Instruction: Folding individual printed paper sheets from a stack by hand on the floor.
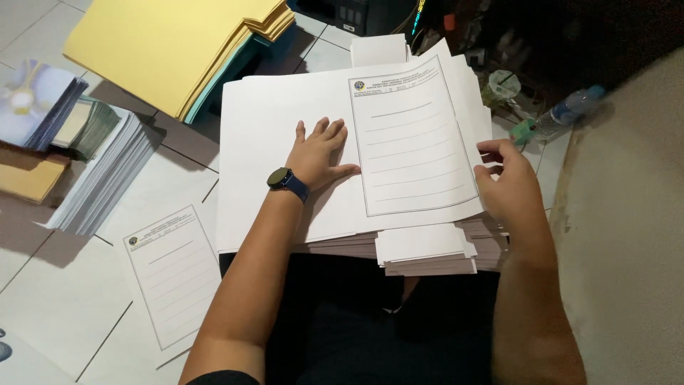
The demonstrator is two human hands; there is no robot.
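A large white folded sheet (271, 135) with a printed lined form on its right half lies open on top of a thick stack of white paper (427, 253) on my lap. My left hand (319, 153), with a dark watch on the wrist, presses flat on the sheet's left half beside the centre fold, fingers spread. My right hand (504, 180) pinches the right edge of the sheet, fingers curled on the paper.
A single printed form (171, 274) lies on the tiled floor at left. Yellow folders (164, 46) are piled at top left, more paper stacks (100, 175) at far left. A plastic bottle (566, 113) lies at right by a beige wall (627, 235).
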